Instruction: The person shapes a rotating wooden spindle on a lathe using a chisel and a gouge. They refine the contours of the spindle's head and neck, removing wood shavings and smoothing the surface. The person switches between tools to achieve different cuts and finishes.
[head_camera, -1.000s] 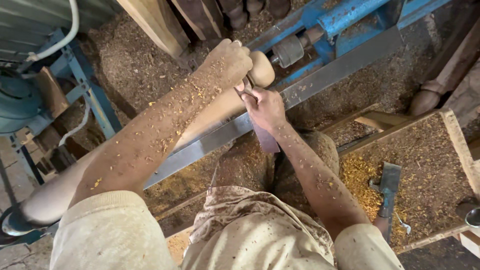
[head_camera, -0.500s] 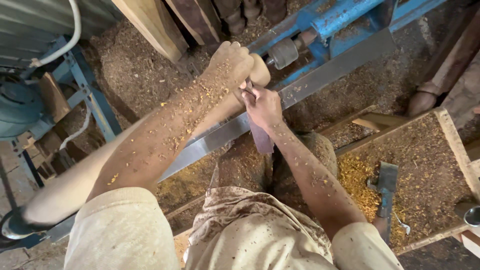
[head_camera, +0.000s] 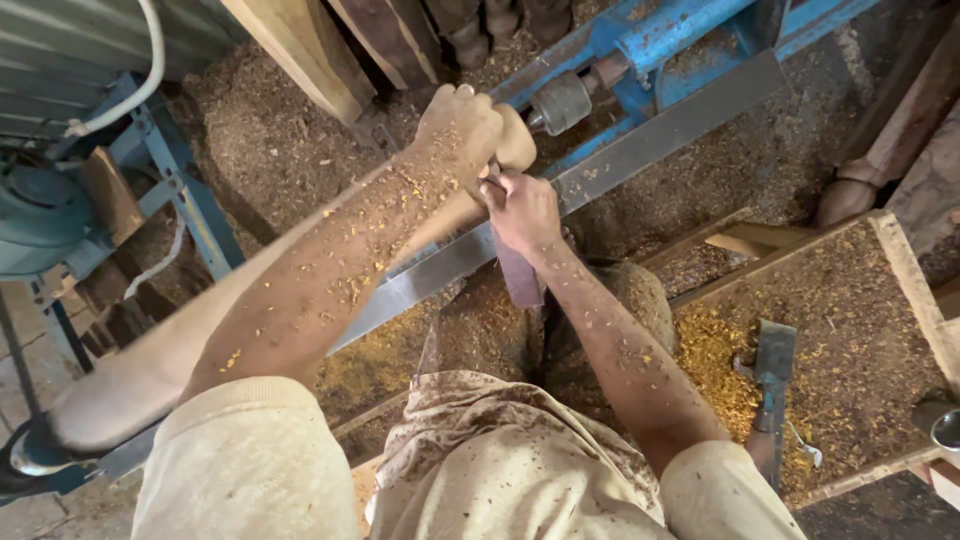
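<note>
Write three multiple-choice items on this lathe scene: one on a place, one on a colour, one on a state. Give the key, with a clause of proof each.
1. Where does the spare flat tool lie?
A. In the wooden tray of shavings by the person's right arm
B. On the lathe bed
C. Leaning on the motor

2. What colour is the lathe frame?
A. Red
B. Blue
C. Yellow

3. How is the left hand set?
A. Open, palm up
B. Hanging at the side
C. Closed over the pale wooden workpiece

Key:
1 A, the tool rests among yellow shavings inside the tray.
2 B, the painted frame is plainly blue.
3 C, the fingers curl over the wood, while the right hand grips the dark-handled tool beside it.
</note>
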